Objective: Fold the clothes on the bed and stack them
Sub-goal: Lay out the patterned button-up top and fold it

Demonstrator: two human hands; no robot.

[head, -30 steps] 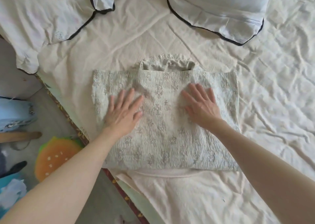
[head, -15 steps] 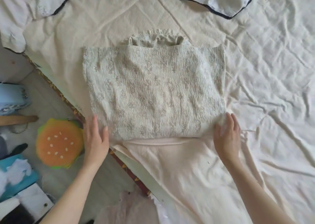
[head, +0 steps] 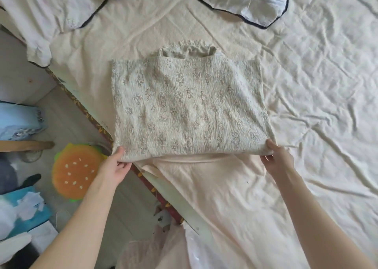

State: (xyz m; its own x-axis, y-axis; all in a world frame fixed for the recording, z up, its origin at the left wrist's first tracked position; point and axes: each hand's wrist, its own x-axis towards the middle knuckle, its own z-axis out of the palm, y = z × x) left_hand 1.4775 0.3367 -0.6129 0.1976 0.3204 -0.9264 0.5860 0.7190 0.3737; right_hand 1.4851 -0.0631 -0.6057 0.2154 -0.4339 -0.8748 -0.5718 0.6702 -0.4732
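Observation:
A pale patterned garment (head: pixel 188 105), folded into a rough rectangle with its ruffled waistband showing at the far edge, lies on the cream bed sheet (head: pixel 306 84). My left hand (head: pixel 114 166) pinches its near left corner, thumb on top. My right hand (head: pixel 276 156) pinches the near right corner the same way. The near edge of the garment is lifted slightly off the sheet. A pinkish cloth (head: pixel 214 186) lies under and in front of it, running toward me.
Two white pillowcases with dark piping (head: pixel 245 0) lie at the far side of the bed. The bed's edge (head: pixel 155 189) runs diagonally at left. On the floor sit a burger-shaped cushion (head: pixel 75 170), a blue box (head: pixel 26 207) and a wooden bar (head: pixel 24 146).
Both hands left the top of the garment, slid to its near corners and now pinch them. The near edge has risen a little.

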